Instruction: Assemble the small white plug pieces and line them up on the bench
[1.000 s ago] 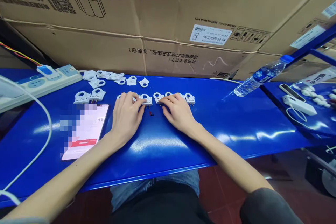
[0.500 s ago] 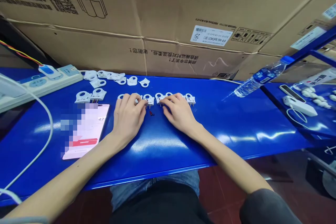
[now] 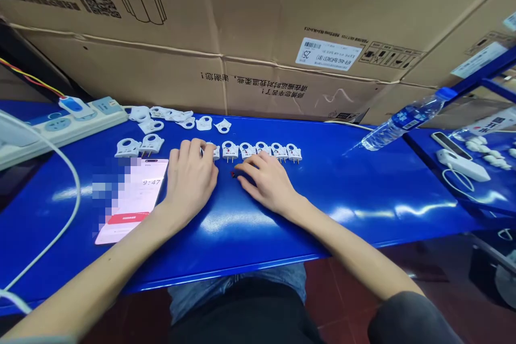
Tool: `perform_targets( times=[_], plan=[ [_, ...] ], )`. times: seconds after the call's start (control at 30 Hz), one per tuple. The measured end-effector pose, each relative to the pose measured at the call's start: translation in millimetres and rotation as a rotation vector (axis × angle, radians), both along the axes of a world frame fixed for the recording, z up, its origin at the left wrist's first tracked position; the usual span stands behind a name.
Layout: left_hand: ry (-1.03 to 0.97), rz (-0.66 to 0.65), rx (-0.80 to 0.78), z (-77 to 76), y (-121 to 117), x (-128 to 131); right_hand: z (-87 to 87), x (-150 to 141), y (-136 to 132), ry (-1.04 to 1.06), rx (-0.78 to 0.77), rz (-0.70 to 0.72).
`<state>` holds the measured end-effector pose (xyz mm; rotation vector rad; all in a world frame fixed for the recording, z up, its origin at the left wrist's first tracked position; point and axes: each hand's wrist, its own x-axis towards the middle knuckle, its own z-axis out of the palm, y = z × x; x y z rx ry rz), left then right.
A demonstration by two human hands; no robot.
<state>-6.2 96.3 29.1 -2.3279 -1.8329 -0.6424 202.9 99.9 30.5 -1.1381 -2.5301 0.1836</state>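
Several white plug pieces with ring-shaped handles and metal pins stand in a row on the blue table, among them a white plug (image 3: 230, 151) with a small red and dark part in its ring. My left hand (image 3: 191, 177) is curled over the row's left end, its fingertips at another white plug (image 3: 216, 151) that they partly cover. Just in front of the row, my right hand (image 3: 266, 180) has its thumb and index finger apart beside a small red and black piece (image 3: 233, 174). Whether the fingers touch that piece is hard to see.
More white plug pieces (image 3: 152, 143) lie at the back left. A phone (image 3: 131, 199) is left of my left hand, near a power strip (image 3: 60, 128) and white cable. Large cardboard boxes (image 3: 258, 43) stand behind. A water bottle (image 3: 403, 121) leans at the right.
My left hand has shifted left, uncovering a plug. My right hand has drawn back from the row towards the small red and black piece, leaving the plugs there in view.
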Motion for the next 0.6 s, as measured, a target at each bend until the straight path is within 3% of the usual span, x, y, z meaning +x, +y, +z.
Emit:
perform_targets(
  times=[0.17, 0.4, 0.6],
  plan=[
    [0.094, 0.088, -0.038, 3.0, 3.8, -5.5, -6.9, -5.2, -3.2, -0.030, -0.027, -0.025],
    [0.261, 0.093, -0.085, 7.0, 1.2, -3.2, -4.8, -5.0, -4.3, -0.029, -0.018, -0.033],
    [0.201, 0.105, -0.029, 6.9, 0.7, -2.6, -5.9, -5.4, -4.8, 0.012, -0.041, -0.030]
  ],
)
